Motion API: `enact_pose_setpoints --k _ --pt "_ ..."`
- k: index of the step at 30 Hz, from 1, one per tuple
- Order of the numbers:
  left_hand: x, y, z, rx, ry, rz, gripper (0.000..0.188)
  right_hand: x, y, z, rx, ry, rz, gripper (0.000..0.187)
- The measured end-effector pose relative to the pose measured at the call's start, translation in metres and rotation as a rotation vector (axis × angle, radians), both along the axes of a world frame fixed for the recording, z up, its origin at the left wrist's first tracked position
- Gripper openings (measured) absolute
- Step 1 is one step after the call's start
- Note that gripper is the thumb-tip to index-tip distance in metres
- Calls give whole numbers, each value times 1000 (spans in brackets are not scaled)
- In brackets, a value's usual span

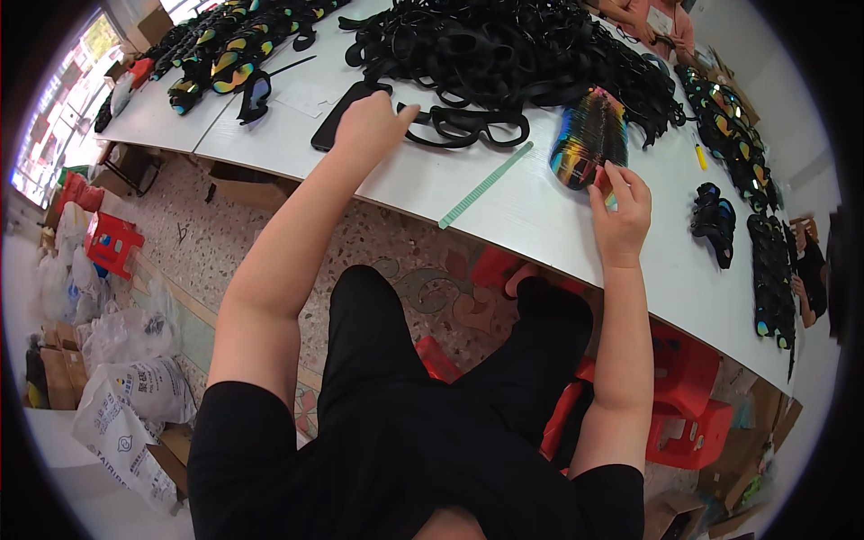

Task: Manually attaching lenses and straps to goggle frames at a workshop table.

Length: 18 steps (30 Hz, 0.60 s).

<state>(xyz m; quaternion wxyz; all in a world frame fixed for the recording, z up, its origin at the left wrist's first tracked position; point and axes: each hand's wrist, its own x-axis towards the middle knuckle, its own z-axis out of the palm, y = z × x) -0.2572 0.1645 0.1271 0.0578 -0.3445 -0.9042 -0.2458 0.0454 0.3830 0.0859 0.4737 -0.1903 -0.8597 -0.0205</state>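
My left hand [373,130] is over the near end of a black phone [337,117], beside an empty black goggle frame [463,126]. Its fingers look curled and the thumb sticks out toward the frame's left end. What those fingers hold, if anything, is hidden. Farther right, my right hand [623,216] pinches the near end of a stack of shiny, rainbow-coloured lenses [589,139], with a reddish lens [601,177] between thumb and fingers. A green ruler-like strip [486,186] lies between the two hands at the table edge.
A big heap of black goggle frames and straps [504,54] fills the far middle of the white table [549,225]. Finished-looking goggles [229,54] lie far left, with more goggles [733,135] at right. A yellow marker [701,157] and folded goggles [714,225] lie nearer. Another person [657,22] sits opposite.
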Motion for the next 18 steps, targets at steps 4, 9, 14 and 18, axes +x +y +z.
enact_pose_setpoints --k 4,9,14,18 --pt "-11 13 -12 -1 46 8 34 7 -4 2 -5 106 11 44" --pt "32 1 5 782 231 -101 14 22 -8 4 16 235 0 40" --pt "110 -41 20 1144 -413 -514 16 48 -78 -10 -849 544 441 36" --pt "165 -70 -2 1216 -1208 -765 13 83 -160 -35 -1597 577 1140 53"
